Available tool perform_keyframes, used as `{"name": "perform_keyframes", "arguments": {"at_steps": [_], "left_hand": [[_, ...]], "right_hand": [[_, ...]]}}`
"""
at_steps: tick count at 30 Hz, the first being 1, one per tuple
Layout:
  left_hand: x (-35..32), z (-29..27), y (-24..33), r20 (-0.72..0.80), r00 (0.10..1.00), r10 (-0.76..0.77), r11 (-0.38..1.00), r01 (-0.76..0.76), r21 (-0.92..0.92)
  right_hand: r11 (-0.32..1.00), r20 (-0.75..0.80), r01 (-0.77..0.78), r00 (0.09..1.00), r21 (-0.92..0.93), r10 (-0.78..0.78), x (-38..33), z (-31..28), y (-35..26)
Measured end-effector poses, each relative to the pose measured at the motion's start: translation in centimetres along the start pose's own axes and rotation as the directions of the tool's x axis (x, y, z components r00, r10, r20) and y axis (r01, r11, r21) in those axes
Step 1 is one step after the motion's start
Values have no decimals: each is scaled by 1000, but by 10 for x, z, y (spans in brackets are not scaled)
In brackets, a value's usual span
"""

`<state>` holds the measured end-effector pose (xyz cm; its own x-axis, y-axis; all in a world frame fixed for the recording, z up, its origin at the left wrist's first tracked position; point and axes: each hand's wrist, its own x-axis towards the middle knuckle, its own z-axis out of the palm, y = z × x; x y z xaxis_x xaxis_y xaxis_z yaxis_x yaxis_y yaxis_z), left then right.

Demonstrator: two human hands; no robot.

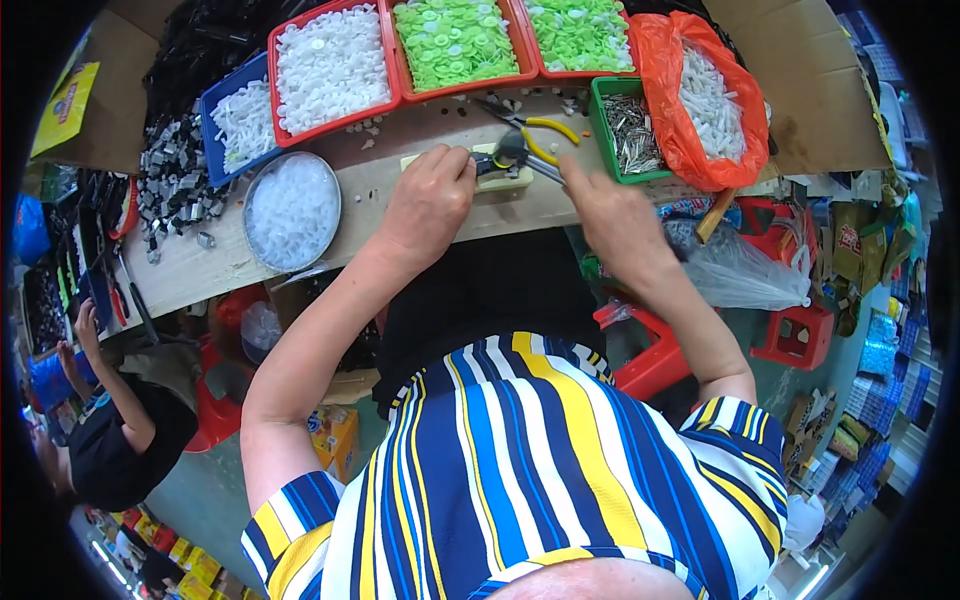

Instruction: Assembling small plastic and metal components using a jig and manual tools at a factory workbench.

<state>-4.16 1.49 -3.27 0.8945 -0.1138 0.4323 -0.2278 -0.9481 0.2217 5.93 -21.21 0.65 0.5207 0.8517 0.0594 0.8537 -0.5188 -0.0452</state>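
My left hand (430, 198) is closed, its fingertips pinching a small black part (484, 163) on a pale cream block (508, 183) at the table's near edge. What exactly the part is cannot be made out. In my right hand (622, 225), slightly blurred, is the handle of a small hammer. The dark head of this hammer (511, 148) hovers over or rests at the block, just right of my left fingertips; contact is unclear. Just beyond it lie pliers with yellow handles (552, 123).
Red trays hold white pieces (335, 70) and green pieces (455, 45). A blue tray (215, 110), a round metal dish (337, 215), a green bin (600, 110) of metal pins and an orange bag (660, 90) surround my hands. Another person (130, 440) sits at left.
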Motion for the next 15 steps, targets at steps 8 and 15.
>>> {"name": "perform_keyframes", "arguments": {"at_steps": [8,15], "left_hand": [[-7,1,13,-58,997,-46,996,51,72],[-33,21,46,-95,986,-135,990,139,37]], "right_hand": [[993,109,-42,994,110,30,12,-19,-3],[830,-504,206,858,517,101,39,-46,-22]]}}
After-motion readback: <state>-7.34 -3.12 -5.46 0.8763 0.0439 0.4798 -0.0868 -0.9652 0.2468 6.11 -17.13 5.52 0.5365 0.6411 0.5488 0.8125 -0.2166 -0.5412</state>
